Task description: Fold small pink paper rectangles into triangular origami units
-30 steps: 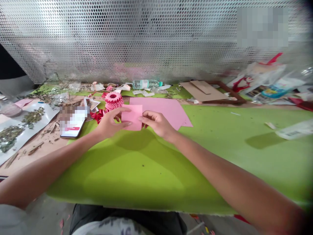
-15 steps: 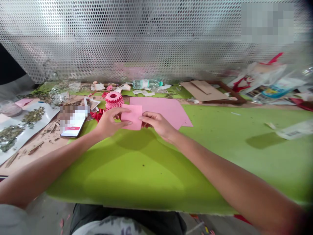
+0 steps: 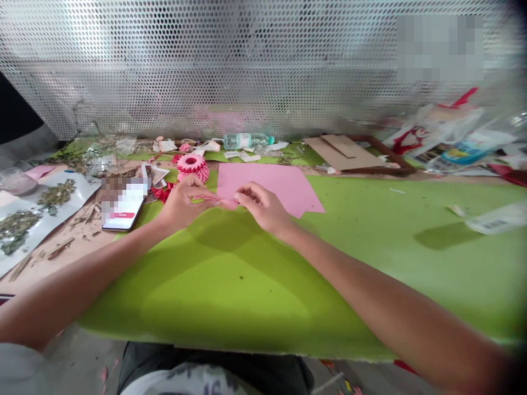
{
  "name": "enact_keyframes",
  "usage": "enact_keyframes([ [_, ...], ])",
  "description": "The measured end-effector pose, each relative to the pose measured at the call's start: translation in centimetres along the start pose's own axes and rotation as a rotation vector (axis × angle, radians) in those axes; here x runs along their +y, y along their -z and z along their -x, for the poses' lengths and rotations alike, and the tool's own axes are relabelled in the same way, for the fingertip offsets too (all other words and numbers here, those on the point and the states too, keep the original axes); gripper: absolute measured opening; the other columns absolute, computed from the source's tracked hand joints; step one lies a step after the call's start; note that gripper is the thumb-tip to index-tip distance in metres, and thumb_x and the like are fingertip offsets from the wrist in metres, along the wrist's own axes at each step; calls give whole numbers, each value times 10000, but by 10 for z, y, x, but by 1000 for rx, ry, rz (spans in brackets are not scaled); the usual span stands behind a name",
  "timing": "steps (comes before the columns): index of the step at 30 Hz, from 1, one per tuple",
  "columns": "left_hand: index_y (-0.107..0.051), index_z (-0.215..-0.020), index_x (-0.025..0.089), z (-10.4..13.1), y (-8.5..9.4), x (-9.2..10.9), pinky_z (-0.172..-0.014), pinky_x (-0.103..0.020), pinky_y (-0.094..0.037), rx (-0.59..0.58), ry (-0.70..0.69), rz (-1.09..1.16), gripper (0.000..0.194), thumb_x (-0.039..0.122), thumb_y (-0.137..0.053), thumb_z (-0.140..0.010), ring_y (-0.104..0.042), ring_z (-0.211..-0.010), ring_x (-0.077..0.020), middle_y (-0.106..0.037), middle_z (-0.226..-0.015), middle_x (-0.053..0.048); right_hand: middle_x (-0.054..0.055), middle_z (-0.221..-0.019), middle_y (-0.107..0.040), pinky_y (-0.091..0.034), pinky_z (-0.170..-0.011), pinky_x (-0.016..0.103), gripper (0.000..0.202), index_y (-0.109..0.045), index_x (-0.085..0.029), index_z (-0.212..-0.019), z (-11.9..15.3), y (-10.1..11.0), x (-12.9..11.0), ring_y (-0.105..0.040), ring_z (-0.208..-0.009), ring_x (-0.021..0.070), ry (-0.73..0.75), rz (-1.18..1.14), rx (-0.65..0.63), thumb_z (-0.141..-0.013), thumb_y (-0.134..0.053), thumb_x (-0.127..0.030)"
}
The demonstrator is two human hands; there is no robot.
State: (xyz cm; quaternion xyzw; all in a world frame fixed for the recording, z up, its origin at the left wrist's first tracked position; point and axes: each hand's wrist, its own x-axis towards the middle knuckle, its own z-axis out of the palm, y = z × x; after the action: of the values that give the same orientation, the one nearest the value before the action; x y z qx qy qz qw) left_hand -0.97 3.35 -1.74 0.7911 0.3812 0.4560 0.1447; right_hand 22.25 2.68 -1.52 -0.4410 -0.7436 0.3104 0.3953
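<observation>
Between my two hands is a small pink paper (image 3: 229, 203), seen nearly edge-on and somewhat blurred. My left hand (image 3: 187, 202) pinches its left side between thumb and fingers. The fingertips of my right hand (image 3: 260, 204) close on its right end. Behind them, larger pink sheets (image 3: 284, 189) lie on the green table (image 3: 247, 307). A ring-shaped stack of folded pink and red paper (image 3: 192, 167) stands just beyond my left hand, with red folded paper (image 3: 163, 193) beside it.
A phone (image 3: 125, 211) and dried plants (image 3: 57, 196) on a white sheet are at the left. Along the back lie a plastic bottle (image 3: 247, 141), scraps and a cardboard piece (image 3: 337, 152). Plastic bags (image 3: 457, 142) sit back right; another clear packet (image 3: 500, 219) is at the right.
The small pink paper has tipped from facing the camera to nearly edge-on. Both hands have stayed almost in place, with their fingers slightly shifted.
</observation>
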Motion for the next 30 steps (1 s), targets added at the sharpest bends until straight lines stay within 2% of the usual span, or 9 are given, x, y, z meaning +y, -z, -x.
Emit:
enact_keyframes([
  [3, -813, -867, 264, 2, -3, 0, -649, -290, -466, -32, 13, 18, 70, 297, -768, -826, -567, -750, -168, -628, -799, -33, 89, -1058, -722, -462, -819, 352, 281, -653, -197, -1066, 4, -1, -5, -652, -939, 222, 265, 263, 76, -927, -605, -436],
  [5, -813, -874, 258, 4, -5, 1, -663, -290, -475, -58, 16, 31, 81, 303, -761, -830, -592, -770, -172, -650, -811, -36, 72, -985, -754, -444, -834, 362, 226, -687, -200, -1022, 6, -2, -7, -672, -907, 222, 388, 400, 43, -936, -620, -398],
  [7, -811, -899, 257, 6, -7, 4, -684, -288, -488, -85, 7, 41, 108, 320, -739, -849, -618, -796, -176, -679, -836, -40, 51, -875, -770, -424, -803, 358, 175, -716, -204, -943, 7, -2, -7, -684, -823, 209, 444, 501, 7, -950, -614, -346],
  [11, -801, -883, 224, 5, -6, 7, -714, -285, -501, -92, -6, 38, 201, 348, -645, -913, -645, -809, -176, -719, -871, -50, 43, -826, -780, -404, -785, 353, 183, -742, -208, -901, 6, 0, -5, -685, -768, 197, 500, 575, 35, -964, -599, -304],
  [15, -775, -811, 188, 1, -1, 5, -719, -288, -499, -52, 23, 53, 292, 389, -602, -932, -647, -803, -183, -724, -848, -53, 43, -812, -776, -415, -780, 345, 160, -732, -197, -882, 3, 4, -2, -670, -737, 192, 516, 545, 129, -954, -603, -261],
  [20, -784, -916, 198, -2, 4, 2, -735, -308, -510, -32, 1, 12, 281, 387, -576, -943, -656, -835, -201, -740, -885, -62, 48, -739, -747, -408, -768, 353, 191, -716, -198, -839, 2, 7, -1, -642, -694, 200, 500, 589, 141, -951, -589, -285],
  [23, -780, -977, 203, -4, 7, 3, -781, -319, -516, -25, -54, -28, 271, 345, -549, -959, -664, -903, -210, -748, -948, -68, 46, -725, -743, -398, -752, 355, 246, -720, -209, -824, 3, 8, -3, -630, -683, 203, 457, 624, 115, -963, -574, -350],
  [26, -749, -1088, 207, -3, 10, 6, -862, -356, -497, -14, -151, -165, 257, 321, -563, -951, -658, -954, -219, -745, -1019, -75, 63, -786, -764, -390, -755, 360, 266, -735, -205, -850, 4, 8, -7, -642, -734, 213, 459, 660, 74, -974, -556, -358],
  [30, -759, -1031, 231, 1, 6, 10, -882, -386, -445, -119, -349, -395, 211, 314, -585, -945, -648, -937, -228, -761, -976, -56, 68, -884, -789, -381, -798, 379, 251, -753, -202, -915, 6, 6, -11, -662, -828, 228, 541, 707, -26, -980, -548, -332],
])
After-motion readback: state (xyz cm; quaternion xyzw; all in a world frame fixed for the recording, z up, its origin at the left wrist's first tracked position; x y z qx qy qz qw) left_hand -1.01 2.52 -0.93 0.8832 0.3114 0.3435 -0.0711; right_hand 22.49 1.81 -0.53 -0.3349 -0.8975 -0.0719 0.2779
